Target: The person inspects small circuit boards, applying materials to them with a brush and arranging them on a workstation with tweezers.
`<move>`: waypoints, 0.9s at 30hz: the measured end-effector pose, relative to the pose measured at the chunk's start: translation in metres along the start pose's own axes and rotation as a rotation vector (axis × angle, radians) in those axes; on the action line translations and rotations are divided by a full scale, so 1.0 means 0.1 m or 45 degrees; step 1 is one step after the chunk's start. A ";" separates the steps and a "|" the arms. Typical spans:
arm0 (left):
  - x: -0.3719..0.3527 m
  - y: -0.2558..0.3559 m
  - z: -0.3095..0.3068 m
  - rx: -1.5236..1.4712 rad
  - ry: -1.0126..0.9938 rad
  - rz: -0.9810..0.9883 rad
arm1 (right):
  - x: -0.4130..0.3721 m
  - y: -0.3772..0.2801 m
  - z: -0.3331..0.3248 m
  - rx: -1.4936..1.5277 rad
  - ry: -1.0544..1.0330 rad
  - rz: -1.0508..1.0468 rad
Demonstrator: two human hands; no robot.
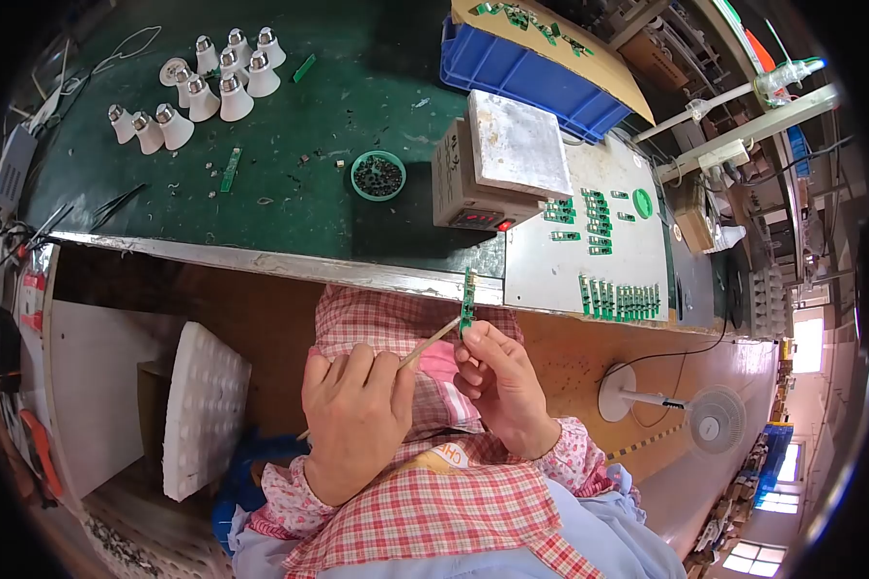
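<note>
My left hand [358,417] is closed around a thin wooden stick [433,341], whose upper end points at a narrow green circuit board [468,297]. That board stands upright, pinched at its lower end between the thumb and fingers of my right hand [503,382]. Both hands are over my lap, just in front of the bench edge. Beyond them a heating plate box [519,145] with a red display rests on the bench. Rows of small green boards [599,224] lie on a white sheet [541,275] to the right.
A green dish [378,176] of small dark parts is on the green bench [290,207]. Several white bulb housings [203,101] stand at the back left. A blue crate [531,77] is behind the box. A foam tray [206,410] leans at lower left; a fan [716,421] stands at right.
</note>
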State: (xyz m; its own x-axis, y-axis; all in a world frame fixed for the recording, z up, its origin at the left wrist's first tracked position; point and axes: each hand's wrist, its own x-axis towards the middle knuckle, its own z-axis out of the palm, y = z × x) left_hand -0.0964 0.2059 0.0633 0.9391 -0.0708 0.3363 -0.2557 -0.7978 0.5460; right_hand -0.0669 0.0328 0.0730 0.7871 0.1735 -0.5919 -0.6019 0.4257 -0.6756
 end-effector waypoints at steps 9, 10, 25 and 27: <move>0.00 -0.02 0.02 0.054 -0.072 -0.027 | 0.05 0.05 -0.01 -0.077 0.013 -0.050; 0.01 -0.02 0.02 0.061 -0.079 -0.029 | 0.06 0.06 -0.01 -0.080 0.021 -0.051; 0.03 0.01 0.02 0.154 -0.118 -0.018 | 0.11 0.12 -0.05 -0.157 0.049 -0.128; 0.04 0.02 0.00 0.159 -0.115 -0.012 | 0.11 0.13 -0.06 -0.158 0.032 -0.137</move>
State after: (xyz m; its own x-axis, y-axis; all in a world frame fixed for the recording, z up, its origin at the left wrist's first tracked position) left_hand -0.0926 0.2043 0.0657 0.9596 -0.1118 0.2581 -0.2213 -0.8665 0.4475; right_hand -0.0665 0.0348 0.0553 0.8452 0.1096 -0.5230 -0.5276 0.3271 -0.7840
